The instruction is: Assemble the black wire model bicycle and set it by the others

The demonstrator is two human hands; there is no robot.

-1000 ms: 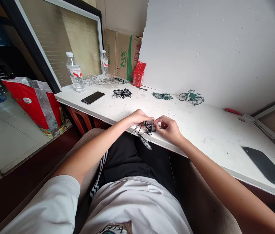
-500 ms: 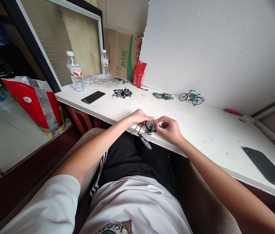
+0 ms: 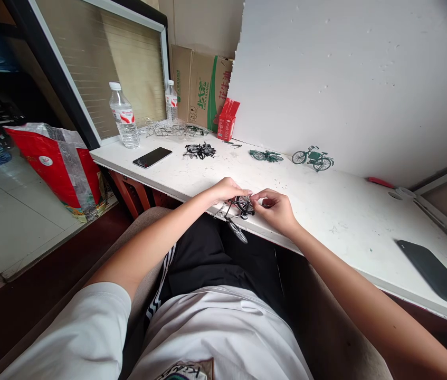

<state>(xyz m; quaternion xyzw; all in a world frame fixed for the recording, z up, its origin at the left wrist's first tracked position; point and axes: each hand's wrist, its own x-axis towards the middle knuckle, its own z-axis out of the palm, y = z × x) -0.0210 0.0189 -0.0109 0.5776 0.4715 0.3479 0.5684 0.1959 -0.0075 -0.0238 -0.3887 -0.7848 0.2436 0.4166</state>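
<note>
A small black model bicycle [image 3: 243,206] is held at the front edge of the white table [image 3: 322,211], its front wheel hanging past the edge over my lap. My left hand [image 3: 227,190] grips it from the left, thumb and fingers closed near the top of the rear wheel. From the right, my right hand [image 3: 274,207] pinches at the rim of that same wheel with thumb and forefinger. Whether a tiny part sits between those right fingertips is too small to make out.
Farther back stand a green model bicycle [image 3: 313,158], a flat green pile of parts [image 3: 266,156] and a heap of black parts [image 3: 200,150]. One phone [image 3: 152,157] lies left, a dark slab [image 3: 435,272] right. A water bottle [image 3: 125,116] and red box [image 3: 228,120] stand behind.
Both hands stay on the black model bicycle in almost the same pose. The view has shifted very slightly; nothing else has visibly moved.
</note>
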